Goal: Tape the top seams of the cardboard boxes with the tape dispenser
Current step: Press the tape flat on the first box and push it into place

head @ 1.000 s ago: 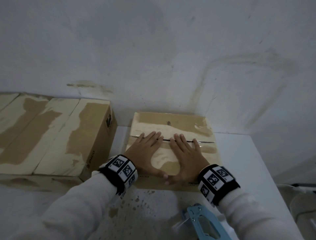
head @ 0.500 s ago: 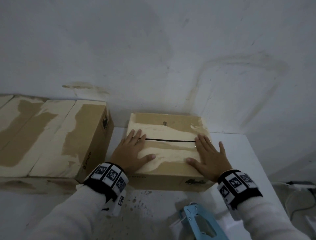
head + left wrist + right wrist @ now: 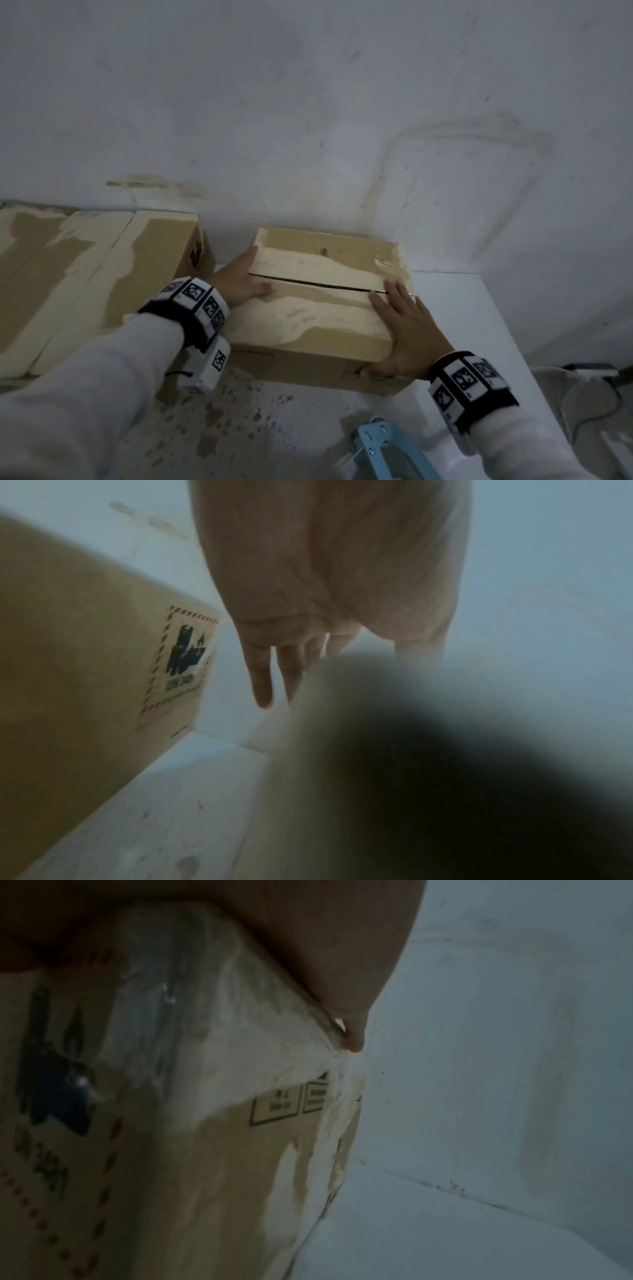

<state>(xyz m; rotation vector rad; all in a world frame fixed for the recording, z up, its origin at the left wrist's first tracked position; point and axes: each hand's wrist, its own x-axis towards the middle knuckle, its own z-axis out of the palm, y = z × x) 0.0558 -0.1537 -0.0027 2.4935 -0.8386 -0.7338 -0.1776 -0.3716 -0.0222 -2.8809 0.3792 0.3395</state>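
Note:
A cardboard box (image 3: 322, 318) lies on the white table, its top covered in pale tape residue and split by a dark open seam (image 3: 318, 283). My left hand (image 3: 245, 279) lies against the box's left side with straight fingers (image 3: 262, 680) and the thumb over the top edge beside the seam's left end. Over the right top edge lies my right hand (image 3: 399, 322), flat, fingers pointing at the seam's right end; its little finger (image 3: 354, 1034) reaches the box edge (image 3: 212, 1118). A light blue tape dispenser (image 3: 387, 448) lies near the table's front edge, below my right wrist, with no hand on it.
A row of larger cardboard boxes (image 3: 89, 284) stands at the left, the nearest with a printed label (image 3: 181, 664) facing a narrow gap beside my left hand. A stained white wall (image 3: 342, 120) runs close behind. The table edge (image 3: 507, 342) drops off at the right.
Both hands slid apart from the middle of the box top to its ends. The left hand went over the left edge onto the side; the right reached the right edge.

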